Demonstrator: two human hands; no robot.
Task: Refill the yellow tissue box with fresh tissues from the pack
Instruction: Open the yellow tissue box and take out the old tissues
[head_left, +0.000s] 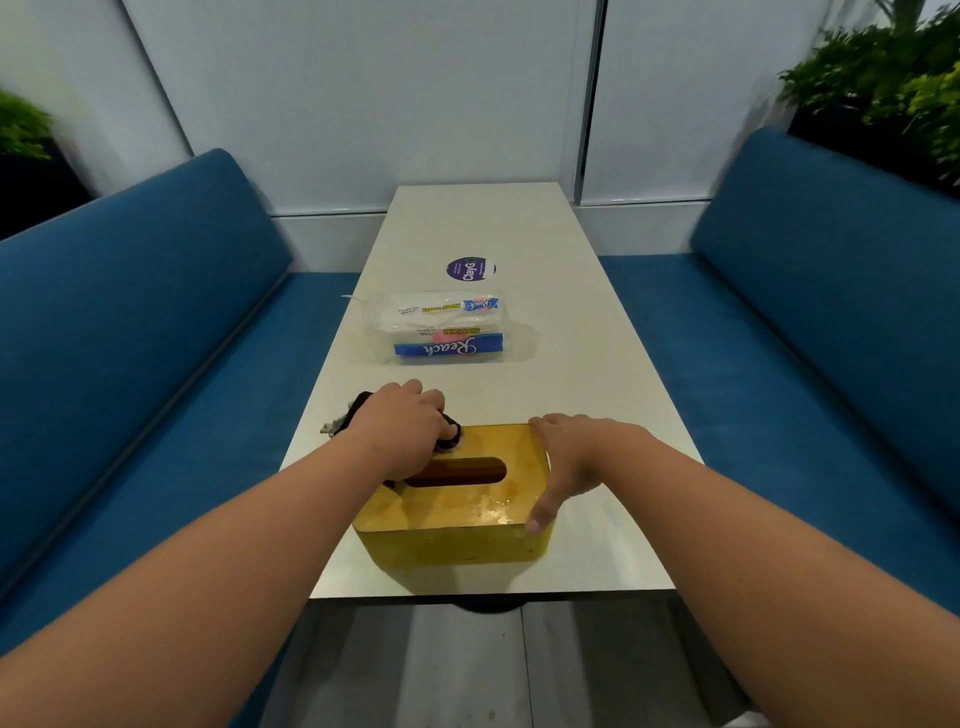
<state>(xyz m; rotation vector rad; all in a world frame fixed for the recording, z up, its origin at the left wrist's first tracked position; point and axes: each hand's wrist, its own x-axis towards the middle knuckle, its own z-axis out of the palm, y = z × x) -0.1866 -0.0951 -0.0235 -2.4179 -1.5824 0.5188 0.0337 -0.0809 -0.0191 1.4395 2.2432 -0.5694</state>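
Steadying: right hand (566, 457) spanning glossy yellow plastic tissue box (457, 514), fingers curling over its edges.
Left hand (402, 428): gripping small dark object (358, 410) at box corner.
Waiting: clear plastic tissue pack (447, 327) lying farther up white table (597, 395).

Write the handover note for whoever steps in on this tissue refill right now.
Left hand: grips a dark object, blurred and unidentifiable, at the far left corner of the yellow tissue box.
Right hand: holds the box's right end, thumb on the near corner.
Box: near end of the white table, lid on, slot showing no tissues.
Tissue pack: farther along the table, apart from the box.
Done: nothing visible.
Left: open box, load tissues, close.
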